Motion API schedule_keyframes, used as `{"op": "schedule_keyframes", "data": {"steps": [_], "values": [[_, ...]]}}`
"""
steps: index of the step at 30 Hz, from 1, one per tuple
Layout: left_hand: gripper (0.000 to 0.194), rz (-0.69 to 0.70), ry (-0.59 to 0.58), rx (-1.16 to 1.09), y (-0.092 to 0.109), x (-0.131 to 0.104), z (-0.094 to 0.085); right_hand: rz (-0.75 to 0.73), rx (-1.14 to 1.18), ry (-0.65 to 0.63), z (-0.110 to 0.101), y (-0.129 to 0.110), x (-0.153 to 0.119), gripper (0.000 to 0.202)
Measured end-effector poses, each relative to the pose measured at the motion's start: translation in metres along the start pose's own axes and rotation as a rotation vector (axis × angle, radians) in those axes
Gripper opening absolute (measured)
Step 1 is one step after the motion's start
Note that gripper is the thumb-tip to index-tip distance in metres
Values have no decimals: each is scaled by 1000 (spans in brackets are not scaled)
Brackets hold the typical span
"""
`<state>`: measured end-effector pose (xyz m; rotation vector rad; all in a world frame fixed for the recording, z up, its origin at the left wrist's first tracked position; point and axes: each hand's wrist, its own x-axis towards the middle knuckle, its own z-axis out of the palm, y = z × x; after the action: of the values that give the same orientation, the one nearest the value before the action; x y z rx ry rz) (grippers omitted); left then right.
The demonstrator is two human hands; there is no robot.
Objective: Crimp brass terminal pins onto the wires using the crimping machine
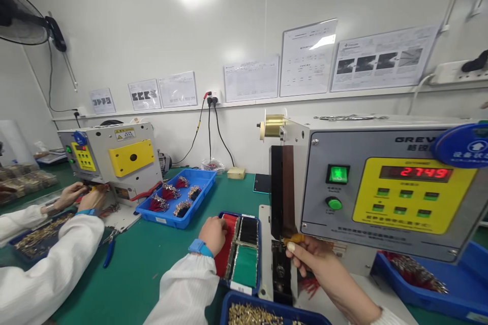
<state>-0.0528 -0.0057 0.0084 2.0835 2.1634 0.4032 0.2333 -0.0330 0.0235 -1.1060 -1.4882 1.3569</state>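
My left hand [213,233] rests with curled fingers at the left edge of the red wires [229,236], which lie in a small blue tray. Its fingertips are mostly hidden, so I cannot tell what is between them. Beside the red ones are black wires [248,230] and green wires [244,265]. At the work opening of the grey crimping machine [331,142], my right hand [312,256] is pinched, thumb against a finger with an orange cover [293,239]. Whatever it holds is too small to make out. Red wires [310,287] hang below that hand.
Gold terminals [255,315] fill a blue bin in front. A blue tray [206,198] of bundled wires stands at mid-table, another blue bin [457,294] at right. On the left, a co-worker's hands [93,198] work at a second machine [129,162]; blue-handled pliers [109,253] lie nearby.
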Motion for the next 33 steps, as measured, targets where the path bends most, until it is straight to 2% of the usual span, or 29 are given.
{"op": "schedule_keyframes", "data": {"steps": [6, 11, 16, 23, 29, 33], "values": [[24, -8, 19, 13, 3, 0, 3, -12, -24, -3, 1, 0, 2, 44], [24, -15, 49, 22, 5, -1, 2, -7, -20, 7, 1, 0, 0, 44], [27, 6, 92, -5, 20, -6, 3, -18, -36, 7, 2, 5, 1, 44], [29, 194, -6, -107, 52, -23, 9, -6, -64, 15, 4, 1, 1, 40], [25, 181, -121, -66, 55, -25, 7, -19, -41, 7, 4, 4, 2, 40], [24, 198, -124, -62, 54, -25, 7, -11, -37, 20, 5, 2, 1, 41]]}}
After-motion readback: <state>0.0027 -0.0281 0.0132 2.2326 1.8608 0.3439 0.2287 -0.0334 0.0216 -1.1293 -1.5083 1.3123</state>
